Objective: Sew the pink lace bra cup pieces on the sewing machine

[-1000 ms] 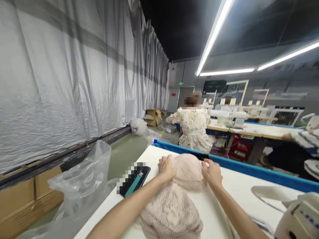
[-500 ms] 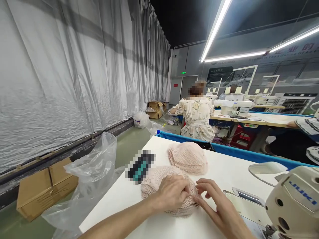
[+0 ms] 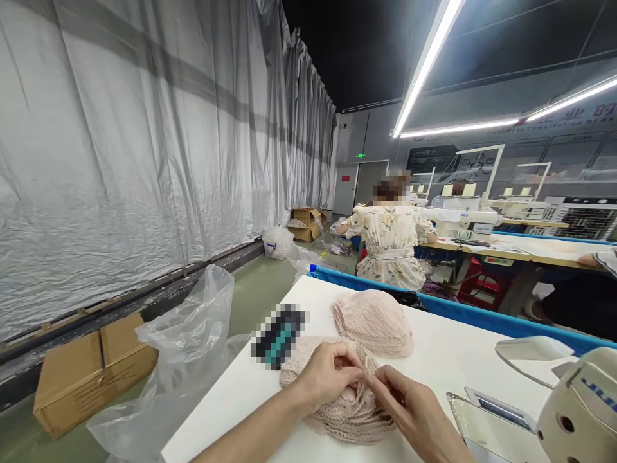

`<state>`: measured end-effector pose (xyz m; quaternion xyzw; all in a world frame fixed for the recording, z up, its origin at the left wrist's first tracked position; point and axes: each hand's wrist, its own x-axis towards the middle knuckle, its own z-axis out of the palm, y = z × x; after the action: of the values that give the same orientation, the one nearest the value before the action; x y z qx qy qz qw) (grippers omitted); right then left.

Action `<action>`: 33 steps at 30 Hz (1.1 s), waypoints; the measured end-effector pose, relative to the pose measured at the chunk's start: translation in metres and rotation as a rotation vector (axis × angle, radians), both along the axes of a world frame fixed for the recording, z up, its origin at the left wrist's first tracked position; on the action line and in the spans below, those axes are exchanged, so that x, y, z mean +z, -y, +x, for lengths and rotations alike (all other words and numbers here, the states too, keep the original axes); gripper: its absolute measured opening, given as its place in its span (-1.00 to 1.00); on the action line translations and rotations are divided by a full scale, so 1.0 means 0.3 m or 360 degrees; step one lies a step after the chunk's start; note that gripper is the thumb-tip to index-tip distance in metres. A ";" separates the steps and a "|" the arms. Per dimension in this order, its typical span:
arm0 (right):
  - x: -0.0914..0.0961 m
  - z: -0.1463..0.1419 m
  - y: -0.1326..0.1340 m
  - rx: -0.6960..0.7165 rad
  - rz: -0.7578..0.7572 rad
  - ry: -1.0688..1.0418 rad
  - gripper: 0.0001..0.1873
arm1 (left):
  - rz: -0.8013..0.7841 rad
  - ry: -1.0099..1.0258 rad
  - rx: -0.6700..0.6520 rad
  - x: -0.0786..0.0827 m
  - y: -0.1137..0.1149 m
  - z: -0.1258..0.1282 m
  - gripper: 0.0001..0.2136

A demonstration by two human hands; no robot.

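Two piles of pale pink, lace-like fabric pieces, rounded like cups, are on the white table. Over the near pile [image 3: 354, 421], my left hand [image 3: 325, 376] is closed, thumb and forefinger pinching a bit of the lace fabric. My right hand [image 3: 409, 405] meets it fingertip to fingertip, pinching the same fabric from the right. What exactly sits between the fingertips is mostly hidden. Just beyond my hands rests the far pile [image 3: 373, 321], touched by neither hand.
A sewing machine [image 3: 581, 411] stands at the right edge of the white table [image 3: 231, 411]. A blurred dark object [image 3: 279, 334] lies left of the piles. Clear plastic bags [image 3: 193, 328] and a cardboard box [image 3: 91, 373] are on the floor. Ahead, a person [image 3: 391, 244] sits facing away.
My fingertips have come together over the near pile; the right hand has closed, and the lace between them is bunched up. The whole view has shifted slightly.
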<state>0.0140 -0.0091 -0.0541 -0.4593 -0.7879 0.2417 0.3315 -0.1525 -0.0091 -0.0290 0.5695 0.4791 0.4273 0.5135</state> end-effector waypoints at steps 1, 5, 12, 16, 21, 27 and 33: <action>0.000 -0.002 -0.002 0.0005 -0.0042 0.0006 -0.58 | -0.0003 0.0031 -0.0003 -0.002 -0.001 -0.002 -0.89; 0.001 0.010 0.016 -0.0007 -0.0145 0.0065 -0.56 | 0.0001 0.0155 0.0023 -0.011 -0.007 -0.017 -0.78; -0.027 0.041 0.056 -0.0208 -0.0089 0.0295 -0.58 | -0.0034 0.0290 0.0088 -0.026 -0.018 -0.040 -0.69; -0.055 0.055 0.061 -0.0255 0.0001 0.0487 -0.63 | -0.0074 0.0318 0.0095 -0.030 -0.018 -0.040 -0.67; -0.058 0.060 0.066 -0.0356 0.0288 0.0654 -0.80 | -0.0115 0.0342 0.0079 -0.022 -0.010 -0.036 -0.69; -0.009 0.046 0.063 -0.0199 0.0806 0.0779 -0.76 | -0.0170 0.0404 0.0063 -0.020 -0.008 -0.034 -0.74; 0.030 0.016 0.026 -0.0119 0.1153 0.0534 -0.76 | -0.0173 0.0572 0.0052 -0.037 -0.020 -0.046 -0.74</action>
<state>0.0187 -0.0169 -0.0452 -0.3742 -0.8480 -0.1423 0.3473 -0.1663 -0.0033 -0.0402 0.4476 0.4113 0.5039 0.6137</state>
